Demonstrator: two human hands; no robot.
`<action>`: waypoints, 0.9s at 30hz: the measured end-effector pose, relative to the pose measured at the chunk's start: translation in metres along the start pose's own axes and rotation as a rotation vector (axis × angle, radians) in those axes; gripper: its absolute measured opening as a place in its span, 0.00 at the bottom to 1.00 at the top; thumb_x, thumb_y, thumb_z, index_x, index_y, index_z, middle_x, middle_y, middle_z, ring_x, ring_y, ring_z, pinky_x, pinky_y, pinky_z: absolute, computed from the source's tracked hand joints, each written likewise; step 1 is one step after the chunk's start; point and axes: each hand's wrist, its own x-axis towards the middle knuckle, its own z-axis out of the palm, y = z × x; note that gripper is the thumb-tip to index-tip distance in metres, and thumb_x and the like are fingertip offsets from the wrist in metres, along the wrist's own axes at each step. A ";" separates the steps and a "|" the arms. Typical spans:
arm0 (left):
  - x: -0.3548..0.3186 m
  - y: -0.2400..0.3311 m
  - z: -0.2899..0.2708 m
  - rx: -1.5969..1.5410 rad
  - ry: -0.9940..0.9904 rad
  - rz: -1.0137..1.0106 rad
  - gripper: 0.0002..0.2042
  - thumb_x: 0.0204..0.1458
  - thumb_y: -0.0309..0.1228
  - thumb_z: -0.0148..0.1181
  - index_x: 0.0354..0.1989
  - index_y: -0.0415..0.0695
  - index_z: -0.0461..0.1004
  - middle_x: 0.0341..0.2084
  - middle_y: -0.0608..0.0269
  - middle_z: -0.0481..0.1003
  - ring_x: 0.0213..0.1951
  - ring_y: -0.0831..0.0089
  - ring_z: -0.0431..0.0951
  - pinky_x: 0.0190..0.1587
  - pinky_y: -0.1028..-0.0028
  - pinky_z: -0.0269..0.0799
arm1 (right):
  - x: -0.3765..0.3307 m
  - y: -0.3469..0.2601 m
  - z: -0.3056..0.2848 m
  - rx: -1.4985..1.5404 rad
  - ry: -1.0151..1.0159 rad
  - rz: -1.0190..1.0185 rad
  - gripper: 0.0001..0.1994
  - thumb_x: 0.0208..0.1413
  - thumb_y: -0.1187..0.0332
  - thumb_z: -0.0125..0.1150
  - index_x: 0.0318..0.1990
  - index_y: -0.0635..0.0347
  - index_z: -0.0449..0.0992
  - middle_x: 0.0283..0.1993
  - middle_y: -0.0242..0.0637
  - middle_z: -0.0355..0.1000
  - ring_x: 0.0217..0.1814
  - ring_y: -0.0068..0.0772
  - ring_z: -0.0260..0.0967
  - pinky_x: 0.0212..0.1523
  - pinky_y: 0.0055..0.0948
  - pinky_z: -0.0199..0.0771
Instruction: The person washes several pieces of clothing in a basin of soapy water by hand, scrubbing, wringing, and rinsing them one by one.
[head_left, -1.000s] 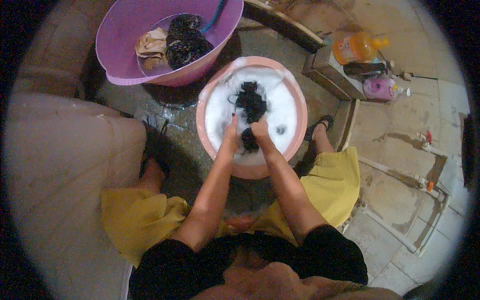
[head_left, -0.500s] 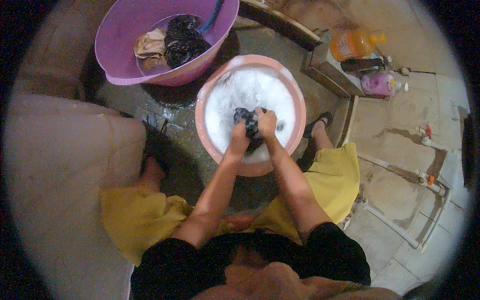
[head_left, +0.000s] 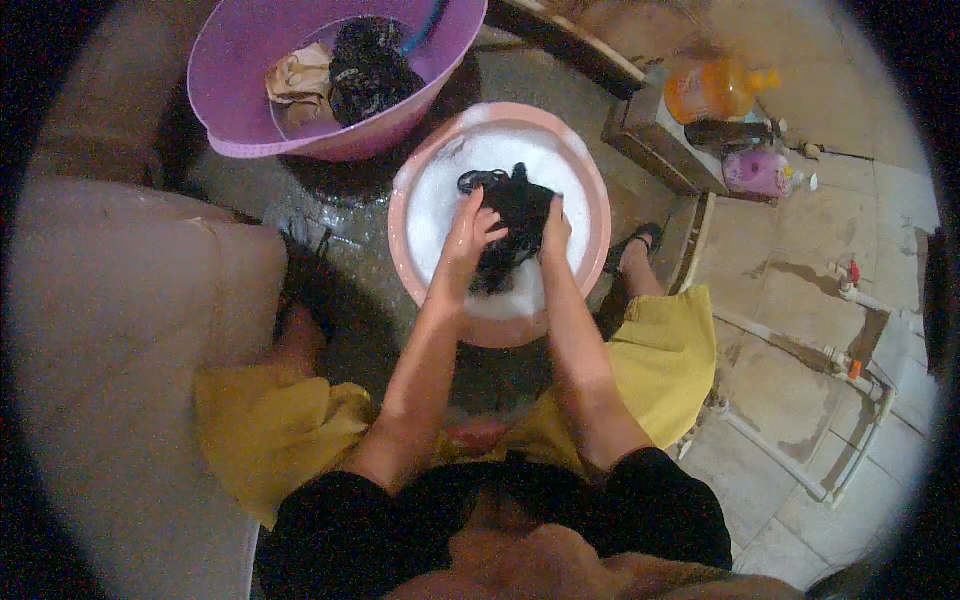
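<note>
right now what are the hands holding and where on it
Both hands grip one dark wet garment over the pink basin of suds: the left hand has its left side, the right hand its right edge. Which part of the garment cannot be told.

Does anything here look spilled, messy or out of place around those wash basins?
The floor beside the pink basin looks wet and dark. Otherwise nothing stands out. Both hands, left hand and right hand, hold a black garment over the suds. More clothes sit inside the purple tub, and the bottles stand on a low ledge.
</note>
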 end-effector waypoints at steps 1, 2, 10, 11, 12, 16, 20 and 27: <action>0.005 0.000 0.005 0.216 0.155 0.177 0.16 0.53 0.41 0.51 0.36 0.39 0.71 0.26 0.58 0.73 0.30 0.72 0.74 0.38 0.75 0.71 | 0.004 0.015 -0.009 -0.197 0.148 0.013 0.33 0.53 0.48 0.55 0.49 0.77 0.63 0.46 0.53 0.69 0.43 0.41 0.70 0.42 0.33 0.70; 0.011 0.005 -0.029 0.441 0.384 0.378 0.16 0.53 0.43 0.51 0.34 0.39 0.72 0.24 0.56 0.74 0.28 0.71 0.75 0.36 0.74 0.72 | -0.040 0.032 0.023 -0.436 0.186 -0.135 0.36 0.53 0.49 0.54 0.53 0.81 0.56 0.48 0.59 0.67 0.47 0.51 0.68 0.47 0.37 0.67; -0.009 -0.047 -0.046 0.742 -0.121 -0.319 0.32 0.52 0.60 0.41 0.41 0.38 0.71 0.23 0.51 0.74 0.22 0.59 0.75 0.25 0.63 0.73 | 0.008 0.081 -0.024 -1.192 -0.695 -0.157 0.15 0.46 0.60 0.57 0.34 0.64 0.73 0.34 0.49 0.72 0.37 0.52 0.69 0.38 0.40 0.67; -0.011 -0.052 -0.033 0.619 -0.159 -0.364 0.33 0.51 0.62 0.40 0.43 0.40 0.71 0.26 0.51 0.74 0.26 0.60 0.76 0.27 0.62 0.73 | 0.025 0.058 -0.025 -1.418 -0.738 -0.217 0.14 0.44 0.63 0.59 0.34 0.65 0.72 0.33 0.51 0.72 0.36 0.54 0.70 0.36 0.40 0.68; -0.012 -0.058 -0.015 0.499 -0.209 -0.414 0.35 0.50 0.64 0.38 0.45 0.41 0.70 0.30 0.52 0.74 0.30 0.61 0.76 0.29 0.61 0.73 | 0.044 0.031 -0.028 -1.624 -0.767 -0.287 0.14 0.41 0.66 0.62 0.34 0.66 0.72 0.32 0.52 0.73 0.35 0.56 0.71 0.34 0.41 0.69; -0.018 -0.031 -0.042 -0.287 -0.300 -0.398 0.39 0.46 0.70 0.40 0.53 0.48 0.66 0.46 0.57 0.72 0.46 0.63 0.72 0.43 0.60 0.71 | -0.134 -0.062 0.001 -1.009 -0.547 -0.388 0.20 0.46 0.74 0.55 0.48 0.67 0.60 0.39 0.63 0.69 0.43 0.68 0.65 0.41 0.50 0.64; -0.024 -0.036 -0.006 -0.152 -0.130 -0.280 0.28 0.50 0.54 0.55 0.49 0.42 0.69 0.41 0.59 0.74 0.38 0.63 0.75 0.44 0.66 0.70 | -0.216 -0.127 -0.022 -1.056 -0.590 -0.462 0.16 0.46 0.78 0.53 0.45 0.68 0.62 0.40 0.63 0.67 0.46 0.67 0.63 0.43 0.48 0.65; -0.048 -0.076 0.007 -0.160 -0.396 -0.078 0.12 0.55 0.30 0.48 0.44 0.37 0.71 0.39 0.60 0.75 0.41 0.67 0.75 0.46 0.67 0.71 | -0.148 -0.153 -0.073 -0.677 -0.314 -0.549 0.15 0.47 0.77 0.58 0.45 0.65 0.70 0.42 0.36 0.72 0.43 0.33 0.70 0.47 0.29 0.69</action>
